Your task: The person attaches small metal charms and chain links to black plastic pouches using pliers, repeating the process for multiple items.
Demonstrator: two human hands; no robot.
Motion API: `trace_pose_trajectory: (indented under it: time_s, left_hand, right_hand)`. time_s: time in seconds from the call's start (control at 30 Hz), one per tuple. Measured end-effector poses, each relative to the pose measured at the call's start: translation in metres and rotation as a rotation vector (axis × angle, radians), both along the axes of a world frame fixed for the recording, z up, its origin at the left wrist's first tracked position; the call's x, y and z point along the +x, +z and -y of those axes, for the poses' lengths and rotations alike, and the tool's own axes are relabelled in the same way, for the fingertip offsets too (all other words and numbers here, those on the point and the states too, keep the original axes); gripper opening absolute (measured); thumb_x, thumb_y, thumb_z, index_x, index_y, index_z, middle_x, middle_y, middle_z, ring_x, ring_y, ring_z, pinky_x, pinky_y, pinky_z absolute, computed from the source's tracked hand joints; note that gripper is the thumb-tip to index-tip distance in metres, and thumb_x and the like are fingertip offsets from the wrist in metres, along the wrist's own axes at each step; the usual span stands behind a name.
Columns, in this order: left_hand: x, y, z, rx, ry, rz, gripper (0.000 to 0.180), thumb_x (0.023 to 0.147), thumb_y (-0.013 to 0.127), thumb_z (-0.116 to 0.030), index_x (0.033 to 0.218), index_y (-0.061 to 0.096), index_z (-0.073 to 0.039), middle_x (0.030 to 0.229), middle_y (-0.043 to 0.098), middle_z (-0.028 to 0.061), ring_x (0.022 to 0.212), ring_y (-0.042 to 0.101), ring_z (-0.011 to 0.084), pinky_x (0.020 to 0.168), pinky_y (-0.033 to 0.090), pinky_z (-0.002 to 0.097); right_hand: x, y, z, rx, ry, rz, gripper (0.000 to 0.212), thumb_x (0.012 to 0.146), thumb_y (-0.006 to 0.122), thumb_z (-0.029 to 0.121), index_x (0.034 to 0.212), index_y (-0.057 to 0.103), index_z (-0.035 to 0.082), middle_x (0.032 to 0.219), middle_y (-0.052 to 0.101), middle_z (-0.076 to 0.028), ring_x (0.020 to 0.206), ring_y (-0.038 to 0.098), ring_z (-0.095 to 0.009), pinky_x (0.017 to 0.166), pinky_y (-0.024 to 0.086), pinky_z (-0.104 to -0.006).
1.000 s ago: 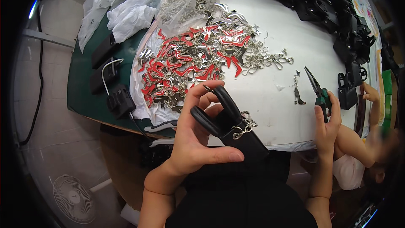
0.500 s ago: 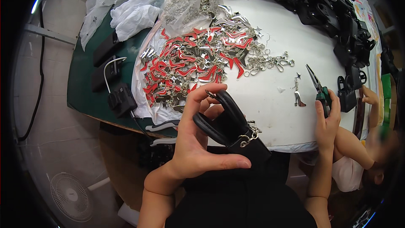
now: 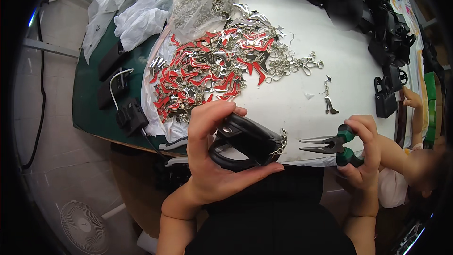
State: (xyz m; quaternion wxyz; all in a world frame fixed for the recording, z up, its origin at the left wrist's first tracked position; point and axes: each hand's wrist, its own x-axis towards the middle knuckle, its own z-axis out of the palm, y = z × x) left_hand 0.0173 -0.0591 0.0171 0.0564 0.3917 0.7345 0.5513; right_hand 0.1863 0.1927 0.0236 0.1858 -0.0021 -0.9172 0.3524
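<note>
Tabletop (image 3: pixel 347 42)'s pretty packed from here: red shoe charms (image 3: pixel 188 73) heaped left of centre, a lone heel charm (image 3: pixel 330 106) on the right, black mini bags (image 3: pixel 384 49) crowding the upper right.

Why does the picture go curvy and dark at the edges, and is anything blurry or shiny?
In the head view, the fisheye lens bends straight edges near the black rim; there too, the pliers look sharp, the held black bag has shiny glints, and a round patch over the piled bags is blurry.
</note>
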Motion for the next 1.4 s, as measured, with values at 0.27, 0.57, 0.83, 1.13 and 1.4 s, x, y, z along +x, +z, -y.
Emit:
trace_pose_trajectory:
  time_s: [0.27, 0.57, 0.83, 1.13, 1.4]
  left_hand:
    - [0.001, -0.005, -0.005, 0.168, 0.01, -0.164, 0.096, 0.059, 0.098, -0.017, 0.133, 0.039, -0.007, 0.123, 0.051, 0.0197, 0.112, 0.056, 0.0304, 0.091, 0.052, 0.0385]
    - [0.002, 0.0, -0.004, 0.045, -0.005, -0.225, 0.107, 0.057, 0.099, -0.026, 0.138, 0.029, -0.013, 0.129, 0.046, 0.0158, 0.115, 0.056, 0.0314, 0.099, 0.05, 0.0474]
    - [0.003, -0.004, 0.004, 0.017, -0.009, -0.151, 0.106, 0.055, 0.099, -0.025, 0.135, 0.031, -0.011, 0.124, 0.05, 0.0151, 0.112, 0.057, 0.0295, 0.099, 0.05, 0.0467]
    - [0.003, 0.0, 0.003, 0.016, -0.004, -0.151, 0.106, 0.054, 0.1, -0.024, 0.135, 0.032, -0.012, 0.124, 0.049, 0.0154, 0.111, 0.057, 0.0291, 0.098, 0.05, 0.0464]
    - [0.002, 0.001, 0.004, 0.005, -0.002, -0.168, 0.105, 0.054, 0.1, -0.023, 0.134, 0.033, -0.011, 0.124, 0.05, 0.0156, 0.111, 0.057, 0.0291, 0.098, 0.05, 0.0453]
  right_hand:
    - [-0.003, 0.005, 0.007, 0.076, 0.036, -0.023, 0.072, 0.072, 0.081, 0.045, 0.121, 0.06, -0.003, 0.103, 0.06, -0.016, 0.086, 0.058, -0.029, 0.074, 0.047, -0.0387]
    - [-0.004, 0.008, 0.011, 0.159, 0.039, -0.023, 0.069, 0.067, 0.084, 0.043, 0.117, 0.063, -0.001, 0.101, 0.061, -0.013, 0.083, 0.059, -0.029, 0.069, 0.046, -0.0394]
    - [-0.003, 0.019, 0.016, 0.239, 0.052, 0.01, 0.066, 0.068, 0.082, 0.042, 0.115, 0.063, 0.0, 0.1, 0.06, -0.012, 0.08, 0.058, -0.029, 0.067, 0.046, -0.0398]
    - [-0.004, 0.018, 0.017, 0.225, 0.046, 0.022, 0.068, 0.067, 0.083, 0.041, 0.118, 0.061, 0.001, 0.101, 0.059, -0.012, 0.082, 0.058, -0.029, 0.069, 0.045, -0.0399]
    - [-0.004, 0.02, 0.018, 0.271, 0.042, 0.01, 0.068, 0.067, 0.082, 0.042, 0.117, 0.061, 0.0, 0.1, 0.059, -0.012, 0.079, 0.057, -0.029, 0.067, 0.045, -0.0404]
